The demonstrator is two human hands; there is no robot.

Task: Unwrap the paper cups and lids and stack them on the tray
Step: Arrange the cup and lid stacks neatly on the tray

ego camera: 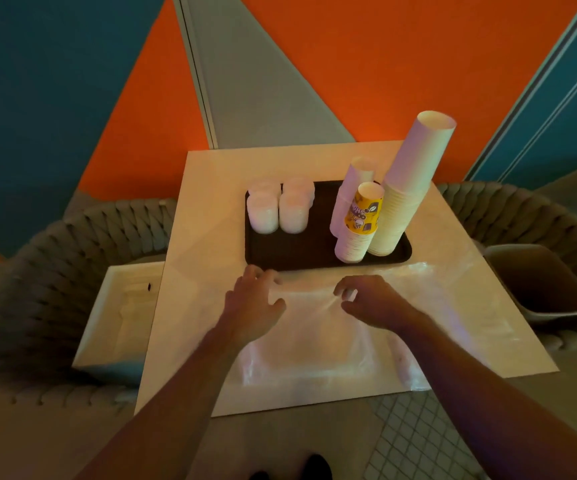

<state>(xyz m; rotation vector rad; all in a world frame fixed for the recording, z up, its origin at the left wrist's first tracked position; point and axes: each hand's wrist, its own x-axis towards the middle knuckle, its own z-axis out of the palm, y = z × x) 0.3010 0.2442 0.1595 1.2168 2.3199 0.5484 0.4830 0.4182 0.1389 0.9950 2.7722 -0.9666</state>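
A dark brown tray (318, 247) sits on the far half of the pale square desk (190, 306), and everything else is placed from it. On the tray's left part stand four short stacks of translucent lids (280, 207), two by two and close together. On its right part rise three stacks of paper cups: a tall white stack (408, 188) leaning right at the tray's right edge, a shorter stack topped by a yellow printed cup (361, 223) just left of it, and a slim white stack (349, 192) behind that one. Just in front of the tray, clear plastic wrap (315, 341) lies spread flat over the near half of the desk. The left hand (254, 299) rests at the wrap's far edge, fingers loosely curled with their tips on the film; whether it pinches the film I cannot tell. The right hand (366, 299) pinches a fold of the wrap between curled fingers and thumb. Left of the tray, a white box (120, 320) sits on a woven chair (37, 289); right of it, a beige bin (540, 282) stands beside the desk.
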